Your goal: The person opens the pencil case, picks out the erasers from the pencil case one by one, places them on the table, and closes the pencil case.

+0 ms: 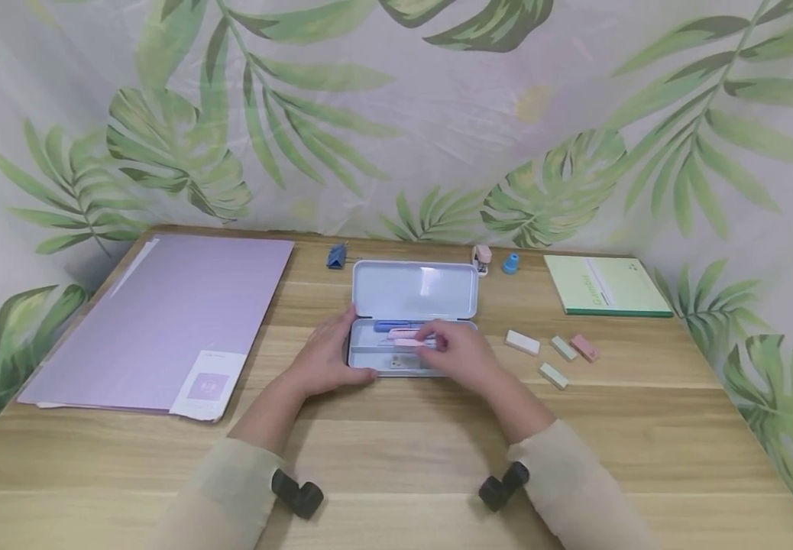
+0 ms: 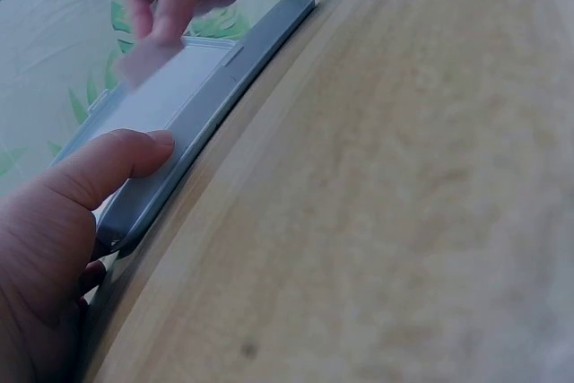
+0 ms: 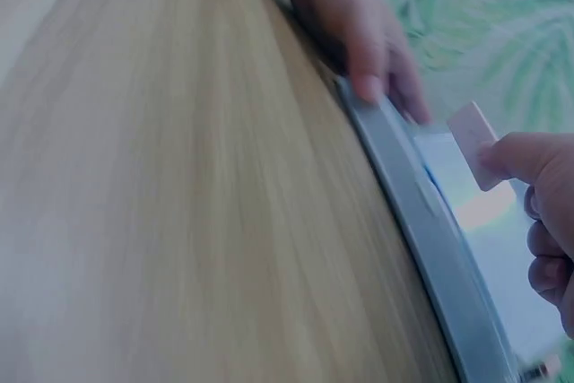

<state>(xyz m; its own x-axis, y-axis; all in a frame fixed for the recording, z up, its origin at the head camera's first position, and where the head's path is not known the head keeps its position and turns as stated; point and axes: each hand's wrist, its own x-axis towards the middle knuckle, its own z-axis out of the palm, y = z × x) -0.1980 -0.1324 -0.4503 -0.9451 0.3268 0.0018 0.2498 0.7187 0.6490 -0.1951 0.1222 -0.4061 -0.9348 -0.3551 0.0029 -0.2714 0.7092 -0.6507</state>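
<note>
An open pale blue pencil case (image 1: 415,290) stands with its lid raised on the wooden table. My left hand (image 1: 325,353) holds its left end, thumb on the front rim (image 2: 134,208) and fingers round the side. Over the case, my right hand (image 1: 461,353) pinches a small pale pink eraser (image 3: 473,143) between thumb and fingertips. Inside lie a blue pen (image 1: 384,326) and a pink item beside it, partly hidden by the right hand. A small pale piece (image 1: 396,361) sits in the front compartment.
Right of the case lie a white eraser (image 1: 522,342), two green erasers (image 1: 554,375) and a pink one (image 1: 585,348). Behind are a blue clip-like object (image 1: 337,257), a pink stapler (image 1: 482,258) and a blue sharpener-like piece (image 1: 510,263). A notebook (image 1: 606,286) and purple board (image 1: 169,321) flank them.
</note>
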